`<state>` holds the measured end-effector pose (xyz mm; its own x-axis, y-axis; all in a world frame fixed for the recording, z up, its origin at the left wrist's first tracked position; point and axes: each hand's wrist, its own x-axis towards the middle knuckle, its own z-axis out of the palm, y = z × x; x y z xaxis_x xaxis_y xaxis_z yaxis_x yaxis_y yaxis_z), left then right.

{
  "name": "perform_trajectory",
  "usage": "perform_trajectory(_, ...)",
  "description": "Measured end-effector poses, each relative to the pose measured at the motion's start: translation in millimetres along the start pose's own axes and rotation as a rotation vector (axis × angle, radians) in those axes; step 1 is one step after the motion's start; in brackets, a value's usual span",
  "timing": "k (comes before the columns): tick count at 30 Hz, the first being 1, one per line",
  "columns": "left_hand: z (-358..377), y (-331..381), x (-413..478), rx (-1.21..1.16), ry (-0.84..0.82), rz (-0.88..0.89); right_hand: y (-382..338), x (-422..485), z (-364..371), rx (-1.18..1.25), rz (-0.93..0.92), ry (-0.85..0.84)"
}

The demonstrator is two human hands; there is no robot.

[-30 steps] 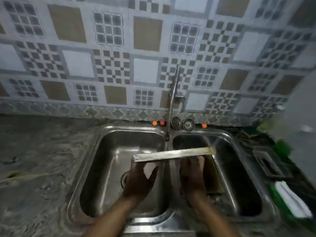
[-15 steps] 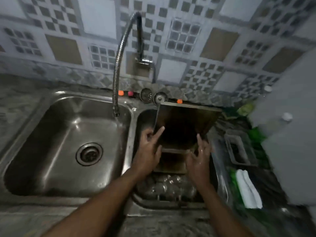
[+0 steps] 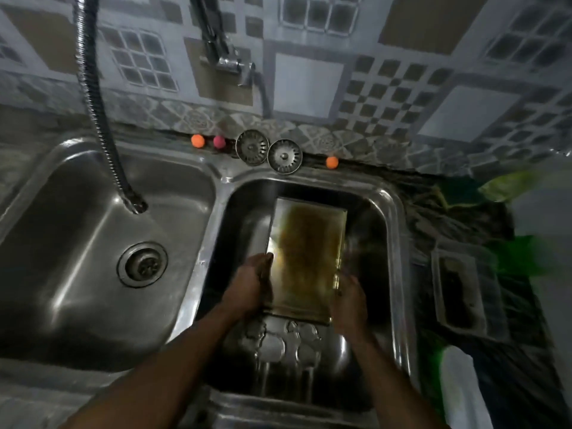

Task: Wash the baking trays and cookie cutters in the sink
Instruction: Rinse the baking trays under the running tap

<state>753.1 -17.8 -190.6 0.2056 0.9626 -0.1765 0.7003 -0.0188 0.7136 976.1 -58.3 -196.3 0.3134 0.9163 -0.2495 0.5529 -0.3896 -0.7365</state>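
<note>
The baking tray (image 3: 306,252) lies in the sink's right basin (image 3: 393,218), stained brown, so washing looks barely begun. The left hand (image 3: 250,286) curls round its eight o'clock edge. The right hand (image 3: 348,295) is at four o'clock, its grip too blurred to tell. At six o'clock the cookie cutters (image 3: 278,340) wait.

Home kitchen. I'm at a double steel sink (image 3: 213,212); flexible tap hose (image 3: 93,103) at 10 o'clock, patterned wall tiles (image 3: 309,78) at 12, drain strainers (image 3: 253,147) on the ledge.
</note>
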Motion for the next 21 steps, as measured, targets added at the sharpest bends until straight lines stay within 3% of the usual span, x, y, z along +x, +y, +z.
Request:
perform_trajectory(6,3.5,-6.9,3.2,0.095,-0.051,-0.022,21.8,1.7,13.3,-0.05,0.02,-0.021)
perform_trajectory(21,13.1,-28.4,5.8,-0.003,-0.128,-0.109,25.6,5.3,14.8,-0.123,0.02,-0.068)
